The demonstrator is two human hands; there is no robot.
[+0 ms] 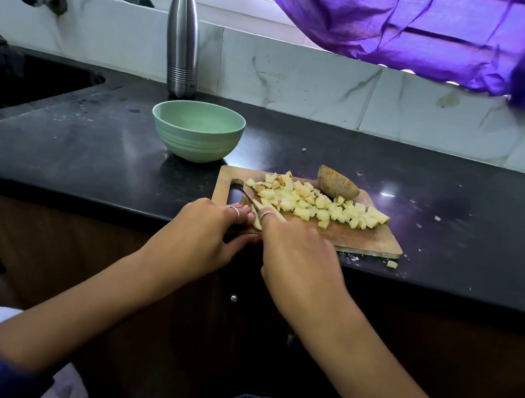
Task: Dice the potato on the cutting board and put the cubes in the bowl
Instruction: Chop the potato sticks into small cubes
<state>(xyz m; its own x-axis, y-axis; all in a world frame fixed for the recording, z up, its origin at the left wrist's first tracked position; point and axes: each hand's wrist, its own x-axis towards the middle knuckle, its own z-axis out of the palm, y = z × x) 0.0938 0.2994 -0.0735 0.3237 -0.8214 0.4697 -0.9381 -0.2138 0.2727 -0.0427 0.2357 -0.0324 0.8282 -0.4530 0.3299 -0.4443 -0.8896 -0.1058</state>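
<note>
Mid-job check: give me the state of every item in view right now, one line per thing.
bowl: upright, empty, behind the board's left corner
cutting board: flat on counter
potato cubes: piled on board
unpeeled potato piece: uncut, at board's far edge
stray cube: off board, on counter
knife: blade over board
left hand: grips knife
right hand: holds potato strip
bottle: upright, capped

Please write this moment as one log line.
step: dicing | left hand: grips knife | right hand: holds potato strip | potato cubes: on cutting board | bowl: no cubes

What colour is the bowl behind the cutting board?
Pale green, with faint ridged bands low on its outside; the bowl shows best in the head view.
</note>
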